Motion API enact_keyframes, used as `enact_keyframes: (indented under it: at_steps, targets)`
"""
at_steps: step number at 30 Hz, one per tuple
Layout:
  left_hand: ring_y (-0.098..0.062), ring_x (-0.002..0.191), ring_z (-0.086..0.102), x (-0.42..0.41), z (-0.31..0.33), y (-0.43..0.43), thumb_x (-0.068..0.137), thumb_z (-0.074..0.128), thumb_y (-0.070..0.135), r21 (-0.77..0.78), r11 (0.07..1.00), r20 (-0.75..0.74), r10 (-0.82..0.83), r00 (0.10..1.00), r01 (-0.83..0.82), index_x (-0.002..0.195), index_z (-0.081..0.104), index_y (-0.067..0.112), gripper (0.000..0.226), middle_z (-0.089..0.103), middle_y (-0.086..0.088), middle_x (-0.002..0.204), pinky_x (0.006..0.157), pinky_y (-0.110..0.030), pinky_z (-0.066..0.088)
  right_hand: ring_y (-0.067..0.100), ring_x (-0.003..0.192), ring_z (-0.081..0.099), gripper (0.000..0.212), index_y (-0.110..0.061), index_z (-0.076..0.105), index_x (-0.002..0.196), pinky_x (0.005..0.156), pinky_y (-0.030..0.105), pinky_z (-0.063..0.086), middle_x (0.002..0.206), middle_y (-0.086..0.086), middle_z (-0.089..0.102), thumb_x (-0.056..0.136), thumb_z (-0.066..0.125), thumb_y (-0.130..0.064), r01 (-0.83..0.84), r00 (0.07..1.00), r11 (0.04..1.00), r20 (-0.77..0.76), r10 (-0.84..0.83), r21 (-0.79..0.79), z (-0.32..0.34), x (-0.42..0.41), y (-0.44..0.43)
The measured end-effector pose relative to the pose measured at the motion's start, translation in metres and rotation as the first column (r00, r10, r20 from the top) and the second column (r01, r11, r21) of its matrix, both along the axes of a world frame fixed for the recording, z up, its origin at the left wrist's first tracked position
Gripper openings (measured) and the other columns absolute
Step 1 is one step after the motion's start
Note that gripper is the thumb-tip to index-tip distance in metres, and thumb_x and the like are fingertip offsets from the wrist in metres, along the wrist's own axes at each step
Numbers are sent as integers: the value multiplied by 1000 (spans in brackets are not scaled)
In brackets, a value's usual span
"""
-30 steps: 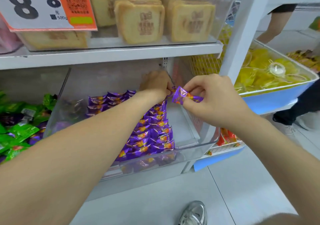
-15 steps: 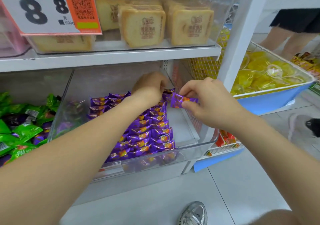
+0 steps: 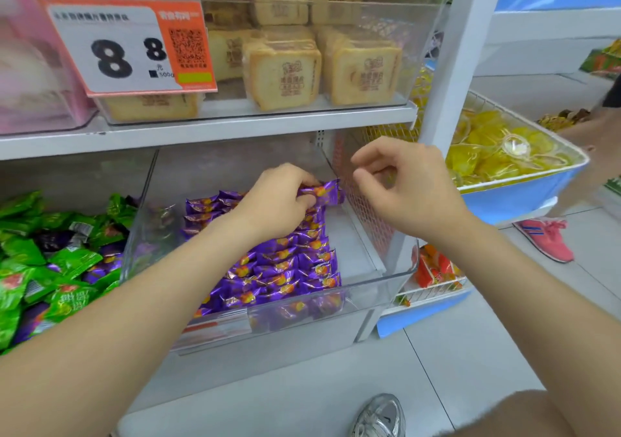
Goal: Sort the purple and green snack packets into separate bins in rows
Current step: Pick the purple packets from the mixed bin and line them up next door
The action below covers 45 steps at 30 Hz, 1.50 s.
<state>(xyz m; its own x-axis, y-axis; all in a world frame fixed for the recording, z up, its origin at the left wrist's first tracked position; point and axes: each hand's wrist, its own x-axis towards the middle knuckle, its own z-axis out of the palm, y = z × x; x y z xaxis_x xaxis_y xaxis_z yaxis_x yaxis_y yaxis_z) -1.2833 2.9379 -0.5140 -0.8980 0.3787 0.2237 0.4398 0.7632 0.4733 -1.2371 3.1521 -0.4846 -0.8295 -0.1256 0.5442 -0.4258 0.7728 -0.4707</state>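
A silver shoe shows at six o'clock. From there the person reaches toward twelve o'clock into a clear bin on a low shelf. Inside it, rows of purple packets run from the near rim toward the back, and the bin floor at three o'clock of them is bare. At nine o'clock of the bin lies a loose heap of green packets with some purple mixed in.

At the far end of the rows the left hand pinches one purple packet, its long axis lying nine to three. The right hand hovers just at three o'clock of it, fingers loosely curled, holding nothing visible. The left hand is nearer, so placing the packet likely falls to it. Beyond, an upper shelf carries toast packs.
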Motion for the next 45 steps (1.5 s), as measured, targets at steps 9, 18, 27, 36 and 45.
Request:
enact_keyframes:
  at_steps: [9,18,27,36,45]
  targets:
    - [-18,107,69,-48,-9,42,90,79,23,83,992,109,82,991,-91,116,80,25,26,78,2,115,89,-21,48,8,67,70,14,-25,76,96,65,13,47,71,-9,75,91,68,-16,74,994,989,-64,-83,-125,-2,-2,8]
    - [-23,95,70,-65,-43,60,88,81,29,-180,980,84,103,991,-86,98,84,32,12,77,8,102,87,-35,59,10,67,70,15,-25,77,95,63,8,43,70,-7,75,91,68,-14,16,1000,990,-11,-18,-140,-5,-6,10]
    - [-29,98,68,-77,-53,67,87,79,28,-273,934,-12,237,971,-232,98,79,27,11,73,1,101,91,-43,56,8,69,72,14,-26,77,96,68,20,55,72,-10,76,91,68,-16,-38,997,995,62,44,-92,-11,-8,8]
    - [-27,88,65,-40,-23,29,79,75,34,-149,977,3,157,988,-155,89,68,32,12,69,4,93,73,-32,52,4,74,69,16,-25,79,100,75,16,50,80,-12,75,91,67,-20,-164,973,974,191,132,160,-3,-7,-6]
    - [-25,90,57,84,35,-87,92,59,39,-284,952,-210,56,976,-115,95,68,31,13,61,8,88,82,-45,52,0,84,63,28,-33,71,119,84,30,54,99,-13,71,93,65,-44,-465,832,806,493,256,366,11,23,-86]
